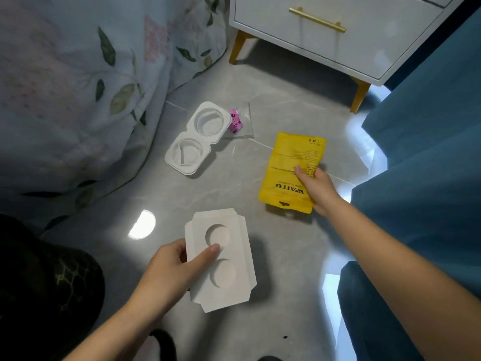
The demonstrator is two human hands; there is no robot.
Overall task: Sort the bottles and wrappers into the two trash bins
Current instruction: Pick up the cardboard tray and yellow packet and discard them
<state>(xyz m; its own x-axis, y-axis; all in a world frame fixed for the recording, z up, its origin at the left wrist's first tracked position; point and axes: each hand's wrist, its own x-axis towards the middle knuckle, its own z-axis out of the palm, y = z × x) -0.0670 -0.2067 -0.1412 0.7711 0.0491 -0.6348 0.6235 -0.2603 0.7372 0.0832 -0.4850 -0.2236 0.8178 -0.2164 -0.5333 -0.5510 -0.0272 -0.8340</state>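
Note:
My left hand (170, 269) grips a white cardboard insert (226, 272) with two round cut-outs, held just above the grey floor at lower centre. To its right, my right hand (316, 187) holds a yellow plastic pouch (286, 168) by its lower right corner, thumb on top. Farther back on the floor lies a white moulded tray (197, 138) with two round wells. Beside that tray is a clear wrapper (246, 121) with a small pink packet (235, 121) on it. No bottles or bins are in view.
A floral bedsheet (78, 87) hangs down on the left. A white nightstand (338, 35) with gold legs stands at the back. Blue curtain fabric (429, 178) fills the right side. A dark patterned shape (46, 282) sits at lower left.

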